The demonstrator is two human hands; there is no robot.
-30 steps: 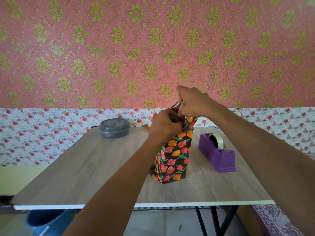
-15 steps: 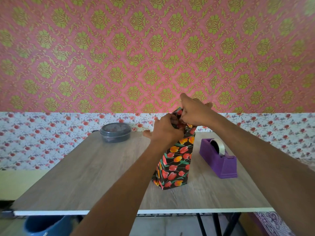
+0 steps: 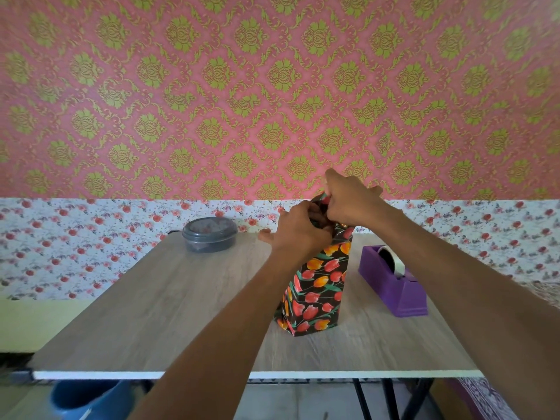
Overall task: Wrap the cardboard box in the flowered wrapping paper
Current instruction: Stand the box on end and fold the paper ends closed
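Note:
A tall box stands upright near the middle of the wooden table (image 3: 157,313), covered in black wrapping paper with red and orange tulips (image 3: 318,292). No bare cardboard shows. My left hand (image 3: 298,230) grips the paper at the box's top from the near left side, fingers curled, thumb sticking out left. My right hand (image 3: 351,201) pinches the loose paper end above the top. The top fold itself is hidden behind both hands.
A purple tape dispenser (image 3: 397,283) with a roll of clear tape stands right of the box. A grey lidded round container (image 3: 209,234) sits at the table's back left. A blue bucket (image 3: 88,395) stands under the front left edge.
Both hands stay on the top of the wrapped box, shifting only slightly on the paper. The head view has tilted a little, so the scene sits lower in the frame.

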